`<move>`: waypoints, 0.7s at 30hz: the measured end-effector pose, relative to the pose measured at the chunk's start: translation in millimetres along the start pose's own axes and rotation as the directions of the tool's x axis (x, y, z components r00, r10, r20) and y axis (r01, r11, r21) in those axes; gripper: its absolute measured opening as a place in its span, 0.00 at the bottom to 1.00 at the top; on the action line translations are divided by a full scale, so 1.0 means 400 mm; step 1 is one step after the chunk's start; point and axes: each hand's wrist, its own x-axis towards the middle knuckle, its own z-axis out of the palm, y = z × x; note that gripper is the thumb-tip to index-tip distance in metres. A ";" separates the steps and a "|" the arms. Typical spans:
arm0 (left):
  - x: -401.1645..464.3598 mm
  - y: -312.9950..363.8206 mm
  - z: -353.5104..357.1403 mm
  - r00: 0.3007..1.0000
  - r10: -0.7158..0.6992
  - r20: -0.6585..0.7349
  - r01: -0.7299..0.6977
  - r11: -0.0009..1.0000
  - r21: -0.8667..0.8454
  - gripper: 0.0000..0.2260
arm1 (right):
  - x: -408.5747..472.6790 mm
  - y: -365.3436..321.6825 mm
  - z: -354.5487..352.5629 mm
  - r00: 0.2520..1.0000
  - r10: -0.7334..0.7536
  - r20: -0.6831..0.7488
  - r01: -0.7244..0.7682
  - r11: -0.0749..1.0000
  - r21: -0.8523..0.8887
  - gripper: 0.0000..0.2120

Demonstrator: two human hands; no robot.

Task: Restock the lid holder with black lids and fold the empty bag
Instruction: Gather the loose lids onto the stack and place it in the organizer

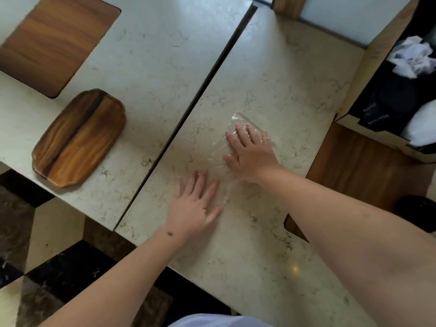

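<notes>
Bag: clear thin plastic bag (232, 128), flat on marble worktop (271, 74); light, limp, slippery.
Hands: your left hand (193, 204) and right hand (251, 154) press it, fingers straight.
Hold: pinch far edge.

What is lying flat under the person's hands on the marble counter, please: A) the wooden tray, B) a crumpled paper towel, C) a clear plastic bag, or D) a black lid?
C: both the right hand and left hand press open-fingered on a clear plastic bag spread on the counter.
</notes>
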 end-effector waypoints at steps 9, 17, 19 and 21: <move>0.017 0.289 -0.186 0.967 -0.090 -0.240 -0.083 0.774 -0.627 0.07 | -0.415 0.090 -0.077 0.835 0.549 -0.035 -0.215 0.385 0.898 0.12; -0.012 0.656 -0.190 0.967 0.239 0.086 -0.062 0.553 -0.831 0.10 | -0.769 0.199 0.073 0.624 0.693 0.362 -0.383 -0.132 0.914 0.06; -0.023 0.721 -0.179 0.949 0.287 0.127 -0.059 0.563 -0.824 0.11 | -0.826 0.228 0.099 0.596 0.712 0.372 -0.360 -0.177 0.916 0.07; -0.032 0.774 -0.171 0.935 0.311 0.169 -0.047 0.582 -0.812 0.11 | -0.874 0.261 0.116 0.577 0.728 0.371 -0.336 -0.203 0.920 0.06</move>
